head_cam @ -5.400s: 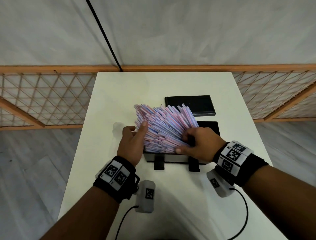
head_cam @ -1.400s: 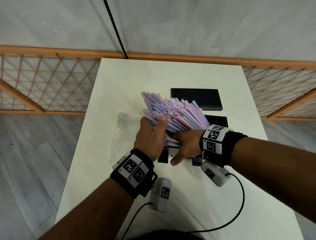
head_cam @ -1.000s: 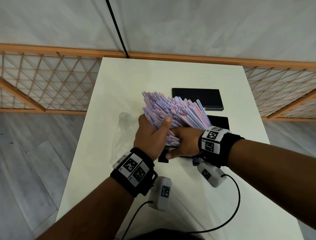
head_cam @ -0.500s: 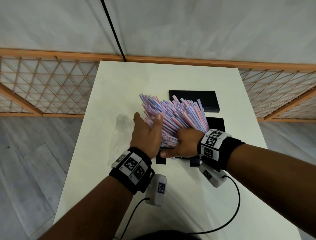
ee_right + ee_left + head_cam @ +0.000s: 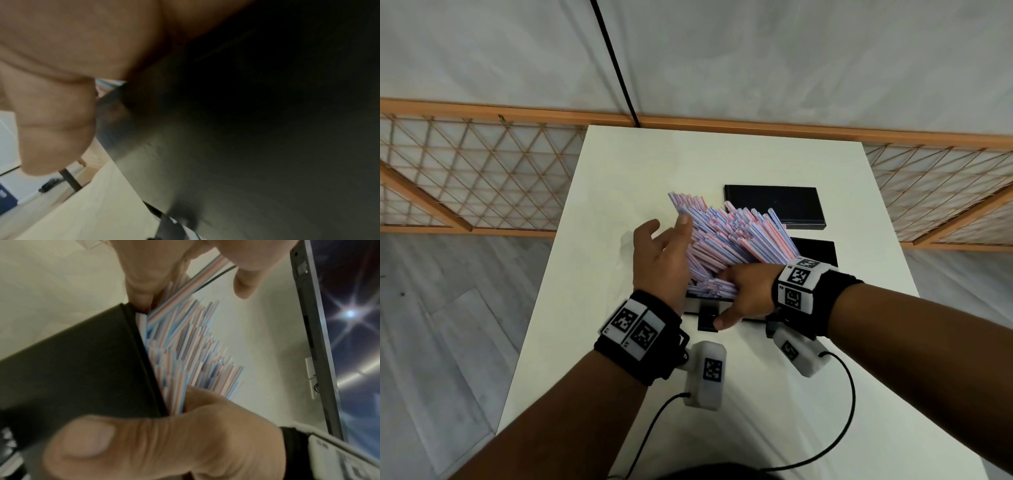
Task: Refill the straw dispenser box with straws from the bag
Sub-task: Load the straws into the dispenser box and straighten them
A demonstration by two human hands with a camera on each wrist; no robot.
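A thick bunch of pink-and-blue striped straws [image 5: 736,243] stands fanned out of the open black dispenser box [image 5: 820,251], leaning back and left. My left hand [image 5: 664,253] lies flat against the fan's left side, fingers straight and thumb spread. My right hand [image 5: 744,291] covers the straws' near ends, with its thumb down the box's front wall and its fingers hidden behind the straws. The left wrist view shows the box wall [image 5: 82,363], the straws [image 5: 185,353] rising from it and the right thumb across the wall. The right wrist view is mostly dark box wall [image 5: 246,146].
The box's flat black lid [image 5: 774,209] lies behind it on the white table [image 5: 722,154]. A clear plastic bag [image 5: 625,245] lies flat to the left, mostly hidden by my left hand. Wooden lattice railings run behind and beside the table. Sensor cables trail near the front edge.
My left hand has let go of the lower bundle, slid up its left side and spread its fingers. The right hand has stayed at the box's front.
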